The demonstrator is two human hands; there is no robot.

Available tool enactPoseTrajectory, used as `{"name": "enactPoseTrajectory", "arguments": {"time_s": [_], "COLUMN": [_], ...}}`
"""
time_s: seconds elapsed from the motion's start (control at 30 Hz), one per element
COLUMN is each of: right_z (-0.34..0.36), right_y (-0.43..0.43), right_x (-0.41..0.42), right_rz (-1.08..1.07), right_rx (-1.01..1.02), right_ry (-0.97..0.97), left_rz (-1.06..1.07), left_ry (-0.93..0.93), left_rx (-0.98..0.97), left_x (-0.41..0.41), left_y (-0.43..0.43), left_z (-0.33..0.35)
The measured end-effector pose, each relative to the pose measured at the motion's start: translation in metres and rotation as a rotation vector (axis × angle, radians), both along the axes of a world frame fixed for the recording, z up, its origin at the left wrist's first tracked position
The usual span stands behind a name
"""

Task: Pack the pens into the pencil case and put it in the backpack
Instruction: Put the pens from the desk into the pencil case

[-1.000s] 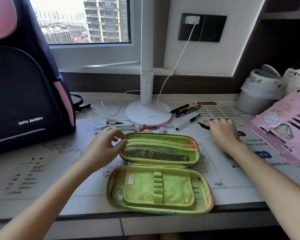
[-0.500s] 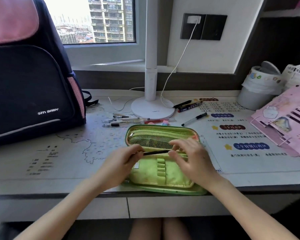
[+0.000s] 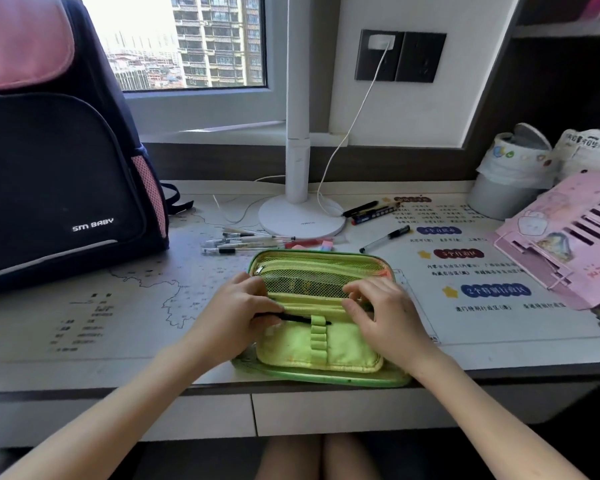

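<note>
L hand (image 3: 236, 317) grip: a black pen (image 3: 300, 319) is pinched at its left end, the shaft being passed under the top elastic loop of the green pencil case (image 3: 321, 344). R hand (image 3: 383, 315) grip: fingers are curled and pressed onto the case's inner flap just right of the loops; nothing is seen pinched there.

The case is laid open at the front edge of the desk (image 3: 84, 341), which is covered w/ a printed mat (map outline at left, text blocks at right). A window w/ tower blocks is seen behind; a white lamp (image 3: 300, 216) is stood at the back, its cord plugged into a dark wall socket (image 3: 400, 55).

Backpack (image 3: 59, 161), dark w/ pink flap, is stood upright at far left, apart from the case. More pens (image 3: 243, 242) are laid behind the case; a few are near the lamp base. The case's mesh pocket is zipped; contents can't be made out. A lined bin (image 3: 506, 181) and a pink box (image 3: 568, 237) are kept at right.
</note>
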State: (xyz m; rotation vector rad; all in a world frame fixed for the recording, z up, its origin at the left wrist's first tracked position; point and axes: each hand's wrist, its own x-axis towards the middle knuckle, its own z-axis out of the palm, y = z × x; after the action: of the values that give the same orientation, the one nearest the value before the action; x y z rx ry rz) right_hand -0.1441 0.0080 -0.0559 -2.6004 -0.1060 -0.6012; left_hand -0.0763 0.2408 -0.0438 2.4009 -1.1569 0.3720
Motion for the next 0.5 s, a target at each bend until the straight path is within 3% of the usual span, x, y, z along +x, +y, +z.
{"name": "enactPoseTrajectory", "arguments": {"time_s": [0.13, 0.23, 0.4, 0.5], "right_z": [-0.003, -0.003, 0.011, 0.013], "right_y": [-0.007, -0.032, -0.088, -0.111], "right_x": [0.006, 0.034, 0.106, 0.135], "right_rz": [-0.024, -0.159, -0.42, -0.418], "right_rx": [0.059, 0.0, -0.194, -0.328], "right_ry": [-0.02, -0.02, 0.286, 0.426], "left_rz": [-0.08, -0.074, 0.008, 0.051], "left_ry": [0.021, 0.051, 0.217, 0.276], "left_rx": [0.027, -0.002, -0.108, -0.165], "left_x": [0.0, -0.001, 0.001, 0.001], "left_y": [-0.025, -0.032, -0.027, -0.026], "left_z": [0.001, -0.002, -0.004, -0.005]}}
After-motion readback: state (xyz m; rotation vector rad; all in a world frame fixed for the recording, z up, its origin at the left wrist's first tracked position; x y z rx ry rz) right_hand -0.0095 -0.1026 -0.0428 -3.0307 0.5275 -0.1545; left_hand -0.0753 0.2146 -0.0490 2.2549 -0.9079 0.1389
